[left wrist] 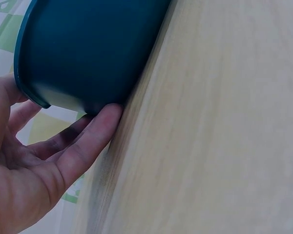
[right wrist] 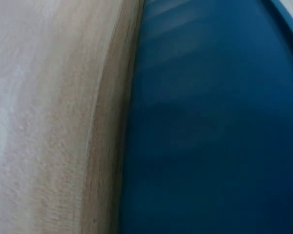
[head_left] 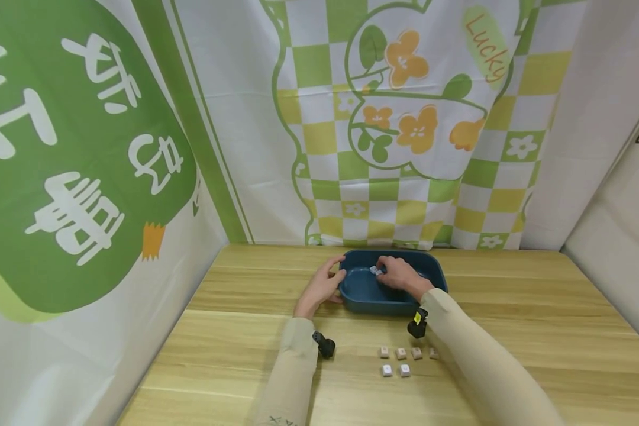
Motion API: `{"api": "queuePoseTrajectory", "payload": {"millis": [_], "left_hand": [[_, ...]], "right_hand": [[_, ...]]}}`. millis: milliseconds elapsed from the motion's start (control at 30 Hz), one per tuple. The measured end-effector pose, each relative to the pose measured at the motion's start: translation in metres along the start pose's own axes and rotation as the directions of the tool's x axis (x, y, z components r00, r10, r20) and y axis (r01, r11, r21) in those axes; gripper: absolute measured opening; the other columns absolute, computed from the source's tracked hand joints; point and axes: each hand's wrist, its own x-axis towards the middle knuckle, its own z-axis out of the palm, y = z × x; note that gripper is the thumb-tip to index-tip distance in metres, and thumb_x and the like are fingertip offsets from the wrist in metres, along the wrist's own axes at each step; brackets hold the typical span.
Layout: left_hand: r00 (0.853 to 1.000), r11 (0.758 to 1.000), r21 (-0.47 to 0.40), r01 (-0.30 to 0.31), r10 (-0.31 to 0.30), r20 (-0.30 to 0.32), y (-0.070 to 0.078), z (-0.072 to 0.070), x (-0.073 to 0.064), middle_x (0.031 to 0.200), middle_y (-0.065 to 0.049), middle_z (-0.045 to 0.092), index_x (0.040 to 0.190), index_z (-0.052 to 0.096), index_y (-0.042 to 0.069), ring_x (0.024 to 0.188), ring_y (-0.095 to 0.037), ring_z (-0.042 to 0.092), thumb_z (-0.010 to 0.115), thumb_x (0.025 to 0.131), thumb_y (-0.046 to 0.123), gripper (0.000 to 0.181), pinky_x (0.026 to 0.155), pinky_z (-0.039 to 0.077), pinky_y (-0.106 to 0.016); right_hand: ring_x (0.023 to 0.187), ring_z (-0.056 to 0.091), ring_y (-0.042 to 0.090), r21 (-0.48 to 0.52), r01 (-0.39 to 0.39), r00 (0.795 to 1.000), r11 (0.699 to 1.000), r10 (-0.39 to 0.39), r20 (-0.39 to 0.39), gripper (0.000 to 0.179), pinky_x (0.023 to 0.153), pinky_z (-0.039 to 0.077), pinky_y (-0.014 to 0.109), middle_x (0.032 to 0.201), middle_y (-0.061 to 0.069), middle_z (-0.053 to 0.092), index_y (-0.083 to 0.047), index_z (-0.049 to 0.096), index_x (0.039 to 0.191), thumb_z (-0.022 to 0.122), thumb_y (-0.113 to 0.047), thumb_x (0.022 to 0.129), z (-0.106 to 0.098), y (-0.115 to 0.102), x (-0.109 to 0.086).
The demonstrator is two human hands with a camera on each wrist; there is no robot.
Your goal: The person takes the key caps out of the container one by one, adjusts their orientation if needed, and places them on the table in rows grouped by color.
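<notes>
A dark blue plastic basin [head_left: 383, 307] sits at the back of the wooden table. My left hand [head_left: 322, 284] grips its left end, fingers spread along the wall and rim; in the left wrist view, fingertips [left wrist: 110, 114] press low on the outer wall. Inside the basin, my right hand [head_left: 399, 273] reaches down with curled fingers, pinching at small white keycaps [head_left: 374, 270] on the floor. The basin's wall [right wrist: 210, 122] fills the right wrist view and hides that hand. Nearer the front, a row of beige keycaps [head_left: 401, 353] stands behind two white keycaps [head_left: 387, 371].
The right sleeve [head_left: 479, 349] passes beside the rightmost beige keycap and partly covers it. Small black cameras [head_left: 325, 345] are strapped at both wrists. A patterned curtain [head_left: 325, 177] hangs right behind the table's back edge [head_left: 282, 245].
</notes>
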Motion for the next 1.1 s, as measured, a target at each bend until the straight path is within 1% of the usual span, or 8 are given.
{"api": "queuePoseTrajectory", "payload": {"millis": [200,333,433,633,733,867,1000,1100], "left_hand": [[1.000,1.000,0.015,-0.009,0.009,0.004,0.0003,-0.0001,0.0000,0.118,-0.025,0.054,0.151,0.038,0.022,0.049,-0.018,0.048,0.047,0.105,0.024,0.047,0.060,0.062,-0.041],[1.000,1.000,0.010,0.016,-0.016,0.000,0.0018,-0.0005,-0.0005,0.124,-0.026,0.053,0.150,0.039,0.026,0.048,-0.016,0.046,0.048,0.105,0.026,0.047,0.063,0.062,-0.043],[1.000,1.000,0.008,0.024,-0.024,0.002,0.0021,-0.0008,-0.0003,0.131,-0.028,0.051,0.151,0.038,0.027,0.048,-0.019,0.047,0.049,0.105,0.028,0.048,0.065,0.062,-0.047],[1.000,0.999,0.009,0.031,-0.031,0.001,0.0032,-0.0003,-0.0011,0.132,-0.029,0.050,0.151,0.039,0.028,0.052,-0.021,0.050,0.050,0.104,0.027,0.048,0.067,0.062,-0.049],[0.999,0.999,0.014,0.035,-0.035,-0.005,0.0032,-0.0001,-0.0012,0.131,-0.027,0.051,0.150,0.039,0.029,0.052,-0.023,0.051,0.049,0.105,0.026,0.046,0.064,0.062,-0.046],[0.999,0.999,0.022,0.037,-0.037,-0.010,0.0024,0.0002,0.0001,0.130,-0.026,0.052,0.150,0.040,0.029,0.057,-0.032,0.061,0.049,0.105,0.026,0.046,0.062,0.062,-0.043],[0.999,0.999,0.027,0.042,-0.041,-0.015,0.0023,0.0004,0.0006,0.130,-0.026,0.052,0.149,0.040,0.030,0.064,-0.037,0.066,0.050,0.104,0.027,0.046,0.062,0.062,-0.043],[0.999,0.999,0.022,0.036,-0.036,-0.015,0.0024,0.0000,0.0001,0.128,-0.027,0.052,0.149,0.040,0.028,0.060,-0.034,0.064,0.050,0.104,0.028,0.046,0.062,0.062,-0.043]], "right_hand": [[0.082,0.061,0.023,-0.051,0.022,1.000,0.998,-0.022,-0.007,0.021,0.073,0.054,0.043,0.108,0.012,0.068,-0.007,0.064,0.113,0.062,-0.017,0.094,0.0044,-0.0004,0.0047],[0.081,0.061,0.022,-0.076,0.040,0.999,0.996,-0.042,-0.023,0.017,0.072,0.054,0.042,0.104,0.011,0.067,-0.008,0.065,0.109,0.062,-0.016,0.094,0.0071,-0.0009,0.0072],[0.077,0.059,0.021,-0.090,0.044,0.998,0.995,-0.047,-0.033,0.013,0.069,0.053,0.040,0.100,0.010,0.067,-0.008,0.064,0.104,0.063,-0.016,0.093,0.0078,-0.0010,0.0084],[0.072,0.057,0.019,-0.118,0.037,0.998,0.992,-0.042,-0.040,0.009,0.064,0.050,0.037,0.091,0.007,0.066,-0.010,0.064,0.096,0.066,-0.018,0.091,0.0072,-0.0003,0.0089],[0.071,0.057,0.019,-0.104,0.025,0.999,0.994,-0.029,-0.035,0.012,0.063,0.051,0.037,0.091,0.007,0.067,-0.009,0.065,0.098,0.064,-0.019,0.092,0.0062,-0.0003,0.0084],[0.076,0.060,0.021,-0.081,0.013,1.000,0.997,-0.015,-0.016,0.018,0.068,0.054,0.040,0.099,0.009,0.068,-0.007,0.067,0.106,0.062,-0.020,0.093,0.0041,-0.0013,0.0062],[0.088,0.064,0.025,-0.060,0.021,1.000,0.998,-0.020,0.022,0.024,0.077,0.056,0.045,0.110,0.013,0.069,-0.006,0.067,0.113,0.059,-0.019,0.094,0.0017,-0.0023,0.0028],[0.098,0.065,0.028,-0.040,0.023,0.998,0.999,-0.021,0.052,0.028,0.084,0.055,0.048,0.117,0.014,0.068,-0.007,0.068,0.118,0.056,-0.019,0.095,0.0003,-0.0036,0.0007]]}}
